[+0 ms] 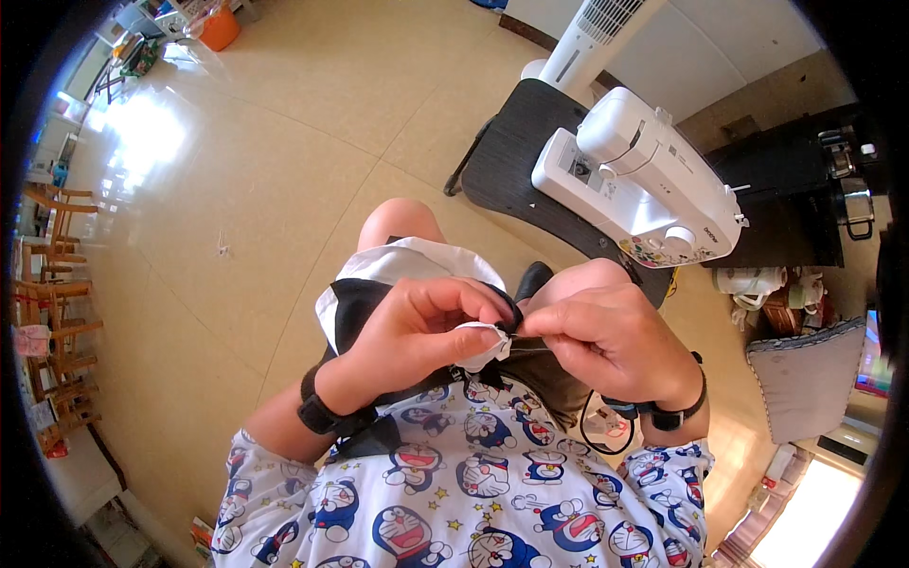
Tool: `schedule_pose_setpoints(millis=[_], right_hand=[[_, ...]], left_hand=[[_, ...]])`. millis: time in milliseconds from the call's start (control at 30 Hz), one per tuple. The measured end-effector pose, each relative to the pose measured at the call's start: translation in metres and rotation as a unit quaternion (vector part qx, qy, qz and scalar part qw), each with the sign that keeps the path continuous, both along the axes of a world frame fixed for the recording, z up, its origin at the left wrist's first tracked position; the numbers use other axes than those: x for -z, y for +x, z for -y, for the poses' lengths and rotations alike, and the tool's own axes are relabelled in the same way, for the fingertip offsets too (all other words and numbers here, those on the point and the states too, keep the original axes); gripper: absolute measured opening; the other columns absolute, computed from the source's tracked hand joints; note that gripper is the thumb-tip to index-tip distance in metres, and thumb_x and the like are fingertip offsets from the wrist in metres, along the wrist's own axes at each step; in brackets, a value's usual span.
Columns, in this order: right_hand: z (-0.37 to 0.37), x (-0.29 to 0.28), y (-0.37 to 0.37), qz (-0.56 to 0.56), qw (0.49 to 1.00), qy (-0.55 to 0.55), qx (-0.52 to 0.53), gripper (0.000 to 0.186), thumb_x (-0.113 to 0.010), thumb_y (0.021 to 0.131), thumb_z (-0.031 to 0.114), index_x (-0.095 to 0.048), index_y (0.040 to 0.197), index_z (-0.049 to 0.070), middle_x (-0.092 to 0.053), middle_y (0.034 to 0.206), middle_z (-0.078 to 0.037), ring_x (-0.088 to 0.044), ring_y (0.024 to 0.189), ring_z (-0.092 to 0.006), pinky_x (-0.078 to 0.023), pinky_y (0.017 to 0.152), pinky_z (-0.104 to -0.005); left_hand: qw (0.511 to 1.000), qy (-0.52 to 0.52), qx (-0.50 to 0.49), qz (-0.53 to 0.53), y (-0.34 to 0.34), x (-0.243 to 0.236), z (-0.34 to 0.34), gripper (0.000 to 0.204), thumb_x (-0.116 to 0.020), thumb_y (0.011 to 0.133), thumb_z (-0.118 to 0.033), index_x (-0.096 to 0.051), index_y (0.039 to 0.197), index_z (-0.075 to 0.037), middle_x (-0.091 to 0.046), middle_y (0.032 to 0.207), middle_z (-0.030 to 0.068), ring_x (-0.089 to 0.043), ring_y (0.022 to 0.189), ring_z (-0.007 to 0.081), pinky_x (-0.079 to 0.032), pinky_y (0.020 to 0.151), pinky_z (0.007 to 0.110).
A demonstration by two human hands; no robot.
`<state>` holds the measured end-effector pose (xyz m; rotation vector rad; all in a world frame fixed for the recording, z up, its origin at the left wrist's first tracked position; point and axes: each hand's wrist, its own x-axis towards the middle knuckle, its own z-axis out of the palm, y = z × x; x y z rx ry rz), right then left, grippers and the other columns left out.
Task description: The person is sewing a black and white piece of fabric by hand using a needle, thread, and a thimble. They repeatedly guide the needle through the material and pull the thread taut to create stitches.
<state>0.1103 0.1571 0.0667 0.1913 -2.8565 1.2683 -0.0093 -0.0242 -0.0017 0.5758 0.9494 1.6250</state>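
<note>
My left hand (431, 322) is closed on a piece of black and white cloth (483, 352), its thumb pressing the white part under the bent fingers. More of the cloth (355, 308) drapes over my lap, black with white along its edges. Close beside the held edge, my right hand (606, 331) pinches a thin needle-like thing between thumb and forefinger, too small to make out fully. A fine pale thread (532, 351) runs from the cloth toward my right hand. Both wrists wear dark bands.
To the right, a white sewing machine (653, 180) stands on a small black table (507, 151). Behind it rises a white tower fan (597, 47). A grey padded chair (805, 379) is at far right, wooden chairs (57, 312) at far left. An orange bucket (220, 28) sits far off.
</note>
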Motion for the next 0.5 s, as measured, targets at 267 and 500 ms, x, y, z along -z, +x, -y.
schedule_pose_setpoints(millis=[267, 500], right_hand=[[-0.0007, -0.0009, -0.0025, -0.039, 0.998, -0.020, -0.037, 0.018, -0.055, 0.074, 0.001, -0.060, 0.090, 0.002, -0.061, 0.072, -0.014, -0.060, 0.062, -0.0284, -0.044, 0.053, -0.0343], [-0.0023, -0.0003, -0.0025, -0.028, 0.998, -0.044, -0.041, 0.015, -0.055, 0.075, 0.001, -0.060, 0.089, 0.002, -0.060, 0.070, -0.014, -0.060, 0.061, -0.0276, -0.044, 0.052, -0.0334]], left_hand=[[0.999, 0.024, 0.006, -0.043, 0.0004, -0.0010, -0.0007, 0.006, -0.057, 0.083, -0.001, -0.056, 0.087, 0.002, -0.056, 0.100, 0.0041, -0.052, 0.084, 0.0062, -0.043, 0.072, 0.019], [0.999, 0.023, 0.014, -0.045, 0.0002, -0.0021, -0.0013, 0.005, -0.057, 0.083, -0.002, -0.056, 0.086, 0.002, -0.055, 0.097, 0.0036, -0.051, 0.083, 0.0058, -0.042, 0.071, 0.019]])
